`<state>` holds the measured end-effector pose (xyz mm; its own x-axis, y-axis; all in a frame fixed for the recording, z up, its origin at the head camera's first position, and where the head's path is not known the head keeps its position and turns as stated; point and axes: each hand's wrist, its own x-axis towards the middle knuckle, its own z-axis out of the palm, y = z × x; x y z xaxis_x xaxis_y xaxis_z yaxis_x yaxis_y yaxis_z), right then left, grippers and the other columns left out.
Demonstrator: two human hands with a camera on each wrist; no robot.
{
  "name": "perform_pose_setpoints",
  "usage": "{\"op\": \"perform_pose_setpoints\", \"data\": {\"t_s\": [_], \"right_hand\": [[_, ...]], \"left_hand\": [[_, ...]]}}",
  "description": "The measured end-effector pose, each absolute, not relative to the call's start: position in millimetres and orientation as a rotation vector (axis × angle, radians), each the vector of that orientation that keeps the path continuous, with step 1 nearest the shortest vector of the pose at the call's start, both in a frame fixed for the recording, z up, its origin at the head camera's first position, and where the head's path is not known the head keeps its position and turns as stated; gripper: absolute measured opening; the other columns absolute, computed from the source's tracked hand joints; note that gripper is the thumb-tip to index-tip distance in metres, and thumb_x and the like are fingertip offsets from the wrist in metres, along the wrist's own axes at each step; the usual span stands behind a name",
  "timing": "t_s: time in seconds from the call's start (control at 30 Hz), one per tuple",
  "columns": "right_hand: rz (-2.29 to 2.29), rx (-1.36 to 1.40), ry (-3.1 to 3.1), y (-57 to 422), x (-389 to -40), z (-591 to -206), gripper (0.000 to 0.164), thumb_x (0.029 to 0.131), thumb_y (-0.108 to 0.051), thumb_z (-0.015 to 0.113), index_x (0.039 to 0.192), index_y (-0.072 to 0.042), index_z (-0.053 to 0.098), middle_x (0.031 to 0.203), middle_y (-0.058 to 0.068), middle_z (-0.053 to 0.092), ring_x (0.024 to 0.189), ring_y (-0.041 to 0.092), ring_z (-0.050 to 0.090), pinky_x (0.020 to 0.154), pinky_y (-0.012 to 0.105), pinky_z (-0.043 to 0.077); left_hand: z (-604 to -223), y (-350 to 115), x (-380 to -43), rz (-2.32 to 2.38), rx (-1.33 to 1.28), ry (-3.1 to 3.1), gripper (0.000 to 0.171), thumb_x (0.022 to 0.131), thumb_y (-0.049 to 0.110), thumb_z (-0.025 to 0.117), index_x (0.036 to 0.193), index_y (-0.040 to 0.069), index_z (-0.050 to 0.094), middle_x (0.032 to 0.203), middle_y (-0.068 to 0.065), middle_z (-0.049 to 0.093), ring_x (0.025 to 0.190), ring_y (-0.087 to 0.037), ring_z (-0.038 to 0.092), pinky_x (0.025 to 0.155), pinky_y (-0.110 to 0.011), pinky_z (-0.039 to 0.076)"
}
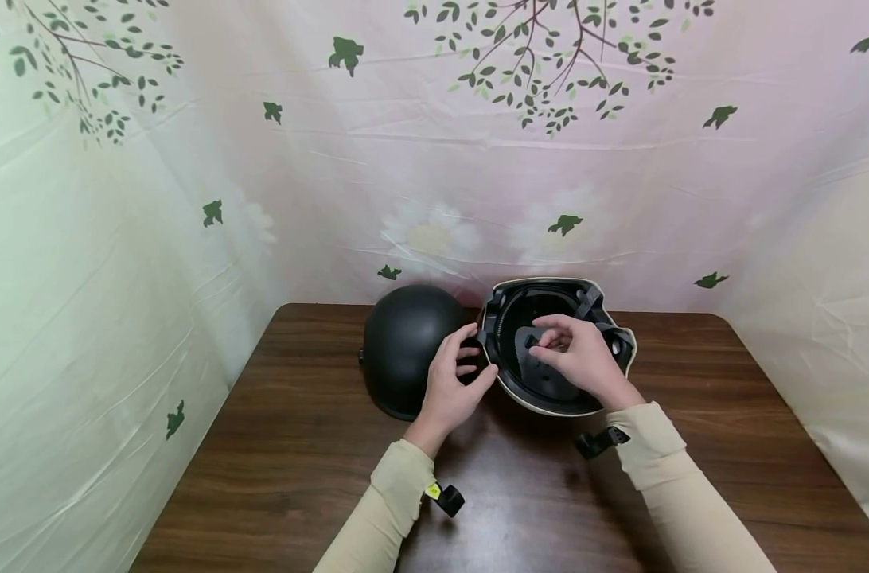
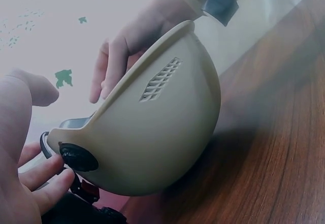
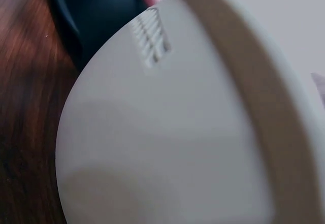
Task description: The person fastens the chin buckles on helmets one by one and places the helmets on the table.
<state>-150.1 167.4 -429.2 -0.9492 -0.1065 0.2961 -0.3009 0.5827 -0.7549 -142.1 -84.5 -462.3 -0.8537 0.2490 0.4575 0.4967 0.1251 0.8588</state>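
Note:
A beige helmet (image 2: 167, 117) lies upside down, its black padded inside (image 1: 542, 298) facing up. At its left rim is my left hand (image 1: 452, 390), fingers spread and loosely bent. In the left wrist view, those fingertips lie right at a black round side knob (image 2: 78, 157). My right hand (image 1: 581, 354) reaches over the opening with bent fingers, thumb and fingertips close to a dark grey inner pad (image 1: 526, 368). Whether they pinch a small black piece there, I cannot tell. The helmet's beige shell (image 3: 152, 132) hides most of the hands in the right wrist view.
A black helmet (image 1: 409, 350) sits dome up, directly left of the beige one. Both are near the back edge of the brown wooden table (image 1: 298, 477). Printed curtains (image 1: 434, 183) hang behind the table and along both sides.

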Motion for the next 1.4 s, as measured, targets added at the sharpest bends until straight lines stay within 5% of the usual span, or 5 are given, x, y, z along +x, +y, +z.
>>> {"op": "perform_pose_setpoints", "data": {"t_s": [0.27, 0.57, 0.8, 1.03, 1.4], "right_hand": [[1.385, 0.324, -2.646, 168.4, -145.4, -426.2, 0.044, 0.094, -0.003, 0.077, 0.136, 0.005, 0.066, 0.12, 0.023, 0.072, 0.09, 0.015, 0.071, 0.075, 0.017, 0.055], [1.236, 0.346, -2.577, 168.6, -144.9, -426.9, 0.011, 0.095, -0.002, 0.076, 0.104, -0.003, 0.082, 0.119, 0.018, 0.075, 0.107, 0.03, 0.071, 0.079, 0.011, 0.051], [1.357, 0.343, -2.532, 171.1, -145.8, -428.5, 0.008, 0.103, -0.007, 0.067, 0.107, -0.003, 0.073, 0.12, 0.018, 0.074, 0.089, 0.015, 0.075, 0.074, 0.017, 0.054], [1.641, 0.447, -2.475, 172.9, -144.5, -428.1, 0.015, 0.108, -0.009, 0.059, 0.108, 0.006, 0.062, 0.136, 0.03, 0.064, 0.106, 0.025, 0.077, 0.09, 0.014, 0.054], [1.419, 0.324, -2.44, 171.3, -142.3, -428.0, 0.013, 0.097, -0.012, 0.077, 0.103, -0.003, 0.07, 0.107, 0.015, 0.076, 0.082, 0.009, 0.069, 0.068, 0.019, 0.052]], "left_hand": [[-462.3, -85.0, -141.7, -1.804, -0.739, -2.192, 0.065, 0.095, 0.021, 0.078, 0.154, 0.013, 0.05, 0.147, -0.008, 0.055, 0.12, -0.027, 0.065, 0.095, -0.048, 0.06], [-465.1, -84.9, -142.7, -1.793, -0.74, -2.187, 0.065, 0.095, 0.021, 0.078, 0.153, 0.012, 0.05, 0.146, -0.007, 0.055, 0.117, -0.026, 0.066, 0.094, -0.047, 0.06], [-465.2, -85.0, -142.6, -1.806, -0.747, -2.18, 0.065, 0.095, 0.021, 0.078, 0.153, 0.011, 0.05, 0.146, -0.011, 0.055, 0.115, -0.027, 0.066, 0.093, -0.048, 0.06], [-464.2, -85.1, -142.2, -1.812, -0.74, -2.189, 0.065, 0.095, 0.021, 0.078, 0.153, 0.012, 0.05, 0.145, -0.009, 0.056, 0.113, -0.024, 0.066, 0.093, -0.048, 0.06], [-465.2, -84.7, -142.9, -1.801, -0.729, -2.206, 0.065, 0.095, 0.019, 0.078, 0.153, 0.013, 0.05, 0.145, -0.006, 0.056, 0.112, -0.021, 0.066, 0.094, -0.045, 0.06]]}}
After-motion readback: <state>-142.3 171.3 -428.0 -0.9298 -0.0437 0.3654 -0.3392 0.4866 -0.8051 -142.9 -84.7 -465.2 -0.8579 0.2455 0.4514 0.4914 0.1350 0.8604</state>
